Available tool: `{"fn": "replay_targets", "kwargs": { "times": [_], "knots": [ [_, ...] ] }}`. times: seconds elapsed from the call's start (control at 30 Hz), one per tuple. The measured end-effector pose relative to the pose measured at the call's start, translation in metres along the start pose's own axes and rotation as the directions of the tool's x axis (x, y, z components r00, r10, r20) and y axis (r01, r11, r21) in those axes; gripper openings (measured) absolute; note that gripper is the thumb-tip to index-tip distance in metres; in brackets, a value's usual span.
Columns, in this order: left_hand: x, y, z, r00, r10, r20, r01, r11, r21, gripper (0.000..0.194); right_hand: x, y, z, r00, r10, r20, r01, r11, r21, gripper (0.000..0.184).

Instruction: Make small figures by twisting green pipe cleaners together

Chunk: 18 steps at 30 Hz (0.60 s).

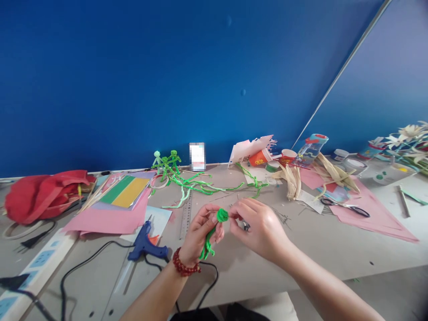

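Note:
My left hand (197,234), with a red bead bracelet on its wrist, is closed around a green fuzzy pipe-cleaner figure (222,216). Its round coiled top sticks up beside my thumb, and its twisted ends hang below my palm. Just to the right, my right hand (261,229) is pinched, fingertips close to the coiled top. Whatever those fingertips hold is too small to make out. Behind my hands, more green pipe-cleaner figures (170,162) stand against the wall, with loose green pipe cleaners (207,186) spread beside them.
A blue glue gun (147,243) with its cord lies at left, near a white power strip (43,263) and pink paper (113,218). Toward the back is a metal ruler (186,216). Scissors (347,207), dried husks (290,180) and paper cups (261,157) are on the right.

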<state>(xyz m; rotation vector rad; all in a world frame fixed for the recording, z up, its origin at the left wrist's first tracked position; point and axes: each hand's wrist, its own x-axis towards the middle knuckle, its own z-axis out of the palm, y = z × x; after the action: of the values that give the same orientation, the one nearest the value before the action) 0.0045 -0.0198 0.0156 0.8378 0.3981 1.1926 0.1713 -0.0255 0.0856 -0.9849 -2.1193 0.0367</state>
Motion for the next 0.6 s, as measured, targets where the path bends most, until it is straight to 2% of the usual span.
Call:
{"fn": "replay_targets", "kwargs": {
  "times": [0.13,0.33,0.47,0.6],
  "knots": [
    [0.001,0.000,0.001,0.997,-0.062,0.056,0.066,0.994,-0.084,0.014,0.001,0.000,0.006,0.995,0.089,-0.049,-0.081,0.987,0.142,0.011],
    [-0.002,-0.002,-0.001,0.995,-0.064,0.074,0.076,0.982,-0.174,0.016,0.000,0.001,0.020,0.959,0.283,0.026,-0.266,0.859,0.438,0.009],
    [-0.003,-0.003,-0.003,0.998,-0.024,0.064,0.033,0.989,-0.147,0.028,-0.001,0.000,0.024,0.954,0.297,0.031,-0.276,0.839,0.468,0.006],
    [-0.002,-0.003,-0.004,0.996,0.009,0.094,-0.002,0.997,-0.073,0.033,0.000,0.000,0.018,0.964,0.260,0.054,-0.255,0.850,0.460,0.009]
  ]
}}
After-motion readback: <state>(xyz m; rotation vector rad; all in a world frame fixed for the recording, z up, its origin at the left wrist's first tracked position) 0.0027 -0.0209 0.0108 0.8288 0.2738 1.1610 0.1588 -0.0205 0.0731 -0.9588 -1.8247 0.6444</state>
